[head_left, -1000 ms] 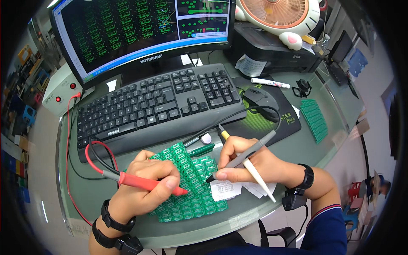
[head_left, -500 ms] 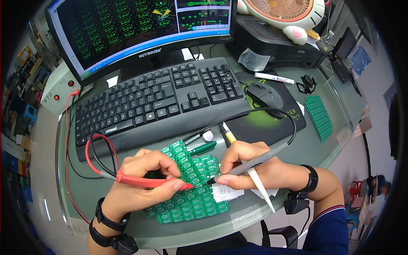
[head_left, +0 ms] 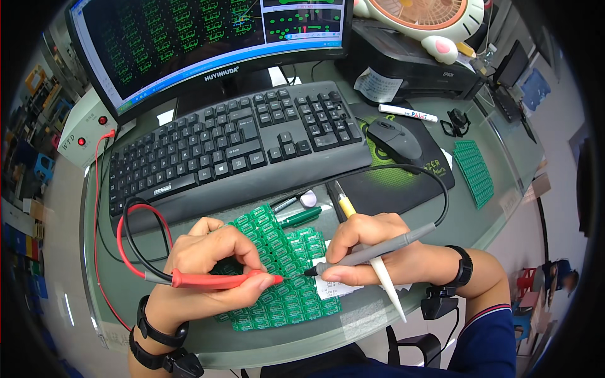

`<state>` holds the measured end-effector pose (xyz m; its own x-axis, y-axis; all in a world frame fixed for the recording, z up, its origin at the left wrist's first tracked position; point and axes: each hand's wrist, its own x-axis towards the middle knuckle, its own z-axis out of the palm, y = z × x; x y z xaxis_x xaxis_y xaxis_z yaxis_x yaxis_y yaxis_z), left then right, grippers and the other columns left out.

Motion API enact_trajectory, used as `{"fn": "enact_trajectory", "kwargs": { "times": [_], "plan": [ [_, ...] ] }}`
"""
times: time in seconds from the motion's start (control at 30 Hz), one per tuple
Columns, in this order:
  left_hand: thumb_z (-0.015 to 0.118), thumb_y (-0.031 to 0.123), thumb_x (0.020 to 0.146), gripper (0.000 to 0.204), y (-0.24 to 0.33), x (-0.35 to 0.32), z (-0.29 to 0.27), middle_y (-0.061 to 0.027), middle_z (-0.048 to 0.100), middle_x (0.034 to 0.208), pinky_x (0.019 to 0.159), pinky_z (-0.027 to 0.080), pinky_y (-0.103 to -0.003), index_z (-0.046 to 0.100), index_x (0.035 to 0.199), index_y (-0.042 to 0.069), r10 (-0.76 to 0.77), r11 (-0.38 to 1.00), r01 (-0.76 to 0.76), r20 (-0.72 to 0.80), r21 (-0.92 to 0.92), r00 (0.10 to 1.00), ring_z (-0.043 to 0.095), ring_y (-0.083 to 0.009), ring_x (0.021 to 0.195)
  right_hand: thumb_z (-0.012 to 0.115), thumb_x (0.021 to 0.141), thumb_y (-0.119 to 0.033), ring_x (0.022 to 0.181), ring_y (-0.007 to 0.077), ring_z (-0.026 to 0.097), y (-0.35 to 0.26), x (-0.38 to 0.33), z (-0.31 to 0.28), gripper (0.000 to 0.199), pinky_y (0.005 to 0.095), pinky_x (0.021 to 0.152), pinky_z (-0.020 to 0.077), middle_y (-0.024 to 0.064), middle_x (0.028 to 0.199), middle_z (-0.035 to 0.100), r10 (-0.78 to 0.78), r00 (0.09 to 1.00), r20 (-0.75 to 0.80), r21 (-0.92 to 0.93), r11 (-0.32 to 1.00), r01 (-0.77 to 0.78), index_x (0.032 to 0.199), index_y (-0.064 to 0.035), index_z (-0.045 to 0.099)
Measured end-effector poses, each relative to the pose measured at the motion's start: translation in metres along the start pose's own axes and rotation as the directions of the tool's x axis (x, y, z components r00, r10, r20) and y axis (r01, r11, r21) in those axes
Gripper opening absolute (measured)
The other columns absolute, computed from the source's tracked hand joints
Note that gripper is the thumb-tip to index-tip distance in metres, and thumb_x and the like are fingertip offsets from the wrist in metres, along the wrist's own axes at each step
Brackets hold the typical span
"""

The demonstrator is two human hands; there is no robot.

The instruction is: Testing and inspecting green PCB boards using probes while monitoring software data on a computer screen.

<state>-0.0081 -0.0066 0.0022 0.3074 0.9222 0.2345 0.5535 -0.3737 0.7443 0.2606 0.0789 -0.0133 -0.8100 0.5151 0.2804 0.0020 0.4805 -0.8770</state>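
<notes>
My left hand point(head_left: 211, 261) pinches a red test probe point(head_left: 220, 280), its tip pointing right at the green circuit boards point(head_left: 271, 309). In my right hand point(head_left: 378, 242) is a grey-and-black test probe point(head_left: 372, 254) whose tip points left, close to the red one. Whether either tip touches the board I cannot tell. That hand also keeps a yellow-and-white pen-shaped tool point(head_left: 389, 291) with a thin metal end, crossing under the probe. The boards are panels of many small units, partly overlapping under my hands. A printed paper slip point(head_left: 328, 287) lies beneath my right hand.
Behind the boards are a green marker point(head_left: 301, 217), a black keyboard point(head_left: 233, 148) and a monitor point(head_left: 208, 44). A mouse point(head_left: 394, 140) rests on its pad, a white paint marker point(head_left: 408, 113) beyond it. Another green board point(head_left: 473, 174) lies right. Probe cables loop over the desk.
The red probe and my left hand have shifted slightly. The board panel has moved a little up and left. On the monitor, the yellow highlight has changed to thin lines.
</notes>
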Motion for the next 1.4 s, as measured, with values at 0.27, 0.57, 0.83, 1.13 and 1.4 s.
{"fn": "enact_trajectory", "kwargs": {
  "times": [0.27, 0.57, 0.83, 1.13, 1.4],
  "plan": [
    [0.086, 0.018, 0.071, 0.025, 0.0007, 0.0014, 0.0068, 0.0056, 0.065, 0.064, 0.078, 0.042, -0.031, 0.062, 0.074, 0.014, 0.027, 0.999, -0.026, -0.093, 0.021, 0.995, 0.058, -0.0109, 0.054, 0.085, 0.081, -0.017, 0.069, 0.0147, 0.070, -0.0009, 0.0011, -0.0002, 0.026, 0.0257, 0.057, 0.0521, 0.0039, 0.083, 0.072, -0.033, 0.999, 0.010, -0.035, 0.999, 0.034, 0.091, -0.0075, 0.063],
    [0.086, 0.018, 0.071, 0.024, 0.0022, 0.0014, 0.0072, 0.0062, 0.063, 0.064, 0.077, 0.042, -0.031, 0.062, 0.073, 0.015, 0.027, 0.999, -0.023, -0.091, 0.042, 0.995, 0.056, -0.0108, 0.053, 0.077, 0.090, -0.022, 0.067, 0.0144, 0.065, 0.0011, 0.0005, 0.0048, 0.023, 0.0282, 0.057, 0.0487, 0.0035, 0.078, 0.065, -0.048, 0.999, -0.026, 0.022, 0.999, 0.048, 0.088, -0.0060, 0.061],
    [0.085, 0.018, 0.071, 0.022, -0.0015, 0.0003, 0.0080, 0.0054, 0.064, 0.066, 0.074, 0.043, -0.031, 0.063, 0.074, 0.014, 0.034, 0.999, -0.032, -0.106, 0.024, 0.994, 0.057, -0.0123, 0.057, 0.077, 0.090, -0.021, 0.065, 0.0149, 0.065, 0.0012, 0.0015, 0.0055, 0.023, 0.0287, 0.055, 0.0493, 0.0031, 0.077, 0.065, -0.090, 0.996, -0.013, -0.012, 0.996, 0.090, 0.087, -0.0062, 0.060],
    [0.077, 0.018, 0.079, 0.019, 0.0005, 0.0000, 0.0036, -0.0008, 0.074, 0.072, 0.085, 0.041, -0.030, 0.059, 0.080, 0.012, 0.013, 0.999, -0.011, -0.035, 0.039, 0.999, 0.067, -0.0123, 0.064, 0.077, 0.090, -0.020, 0.063, 0.0139, 0.064, 0.0013, 0.0010, 0.0058, 0.022, 0.0282, 0.054, 0.0486, 0.0027, 0.076, 0.065, -0.099, 0.995, -0.032, -0.001, 0.995, 0.099, 0.086, -0.0061, 0.060],
    [0.077, 0.021, 0.080, 0.020, 0.0064, 0.0015, 0.0002, -0.0001, 0.074, 0.073, 0.087, 0.038, -0.031, 0.059, 0.082, 0.012, -0.012, 0.999, 0.011, 0.016, 0.046, 1.000, 0.068, -0.0114, 0.065, 0.077, 0.089, -0.018, 0.062, 0.0130, 0.062, 0.0033, 0.0001, 0.0063, 0.022, 0.0269, 0.053, 0.0468, 0.0035, 0.075, 0.064, -0.102, 0.993, -0.057, 0.023, 0.994, 0.103, 0.088, -0.0052, 0.058]
  ]
}}
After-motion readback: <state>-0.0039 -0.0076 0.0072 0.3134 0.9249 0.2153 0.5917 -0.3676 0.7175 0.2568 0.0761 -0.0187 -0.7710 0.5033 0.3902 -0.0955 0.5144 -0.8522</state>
